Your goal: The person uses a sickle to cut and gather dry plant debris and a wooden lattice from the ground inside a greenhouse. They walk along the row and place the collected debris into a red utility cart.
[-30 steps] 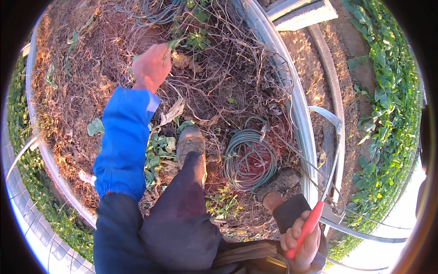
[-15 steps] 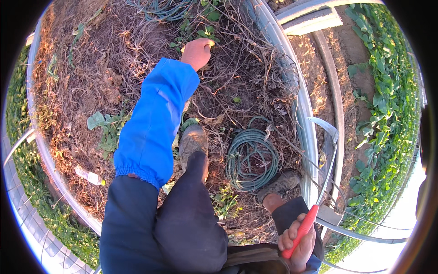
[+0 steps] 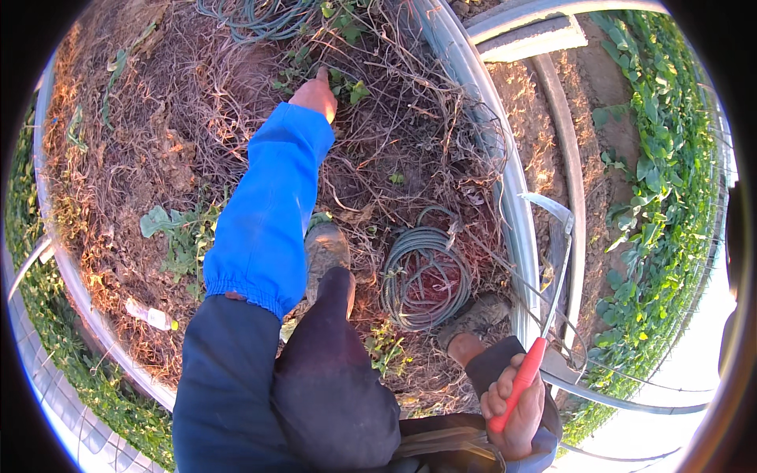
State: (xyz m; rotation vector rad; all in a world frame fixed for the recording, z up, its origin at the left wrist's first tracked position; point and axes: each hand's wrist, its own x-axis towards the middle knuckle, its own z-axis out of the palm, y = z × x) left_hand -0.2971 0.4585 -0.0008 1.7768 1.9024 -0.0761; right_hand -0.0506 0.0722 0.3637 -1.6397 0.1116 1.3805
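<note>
Reaching into dry vines (image 3: 371, 102), left hand (image 3: 317, 93) is touching green leaves (image 3: 347, 83), fingers hidden so can't tell their state. Right hand (image 3: 516, 406) is gripping red-handled sickle (image 3: 530, 370), fingers wrapped closed, low beside coiled hose (image 3: 422, 276).

Outdoor garden plot: dry vines (image 3: 410, 118) on bare soil, coiled hose (image 3: 426, 276), metal hoop rails (image 3: 505, 197), green groundcover (image 3: 654, 197).

Two hose coils (image 3: 426, 276), two shoes (image 3: 327, 248), one red-handled saw (image 3: 520, 378), two hands (image 3: 315, 94).
</note>
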